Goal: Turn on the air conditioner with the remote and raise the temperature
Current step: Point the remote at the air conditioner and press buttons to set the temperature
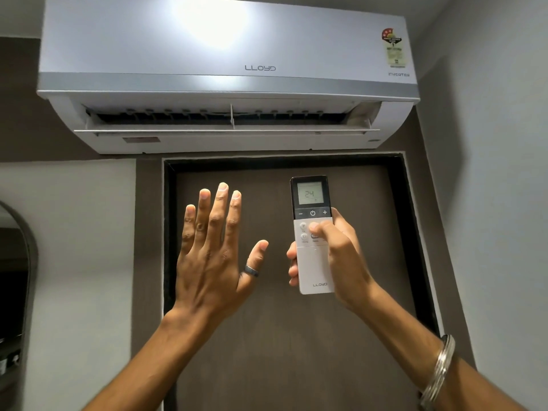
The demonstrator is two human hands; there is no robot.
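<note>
A white wall-mounted air conditioner [228, 69] hangs high above a dark door, and its bottom flap stands open with the dark vent slats showing. My right hand [335, 256] grips a slim white remote [312, 262] upright below the unit. The remote's screen reads 24. My thumb rests on the light buttons just under the black strip with the minus, power and plus keys. My left hand [213, 256] is raised flat to the left of the remote, palm away, fingers spread, holding nothing. It wears a dark ring on the thumb.
A dark brown door [296, 336] with a black frame fills the wall under the unit. A grey wall [489, 173] closes in on the right. An arched dark mirror [14, 292] sits at the left edge. A metal bangle [439, 372] circles my right wrist.
</note>
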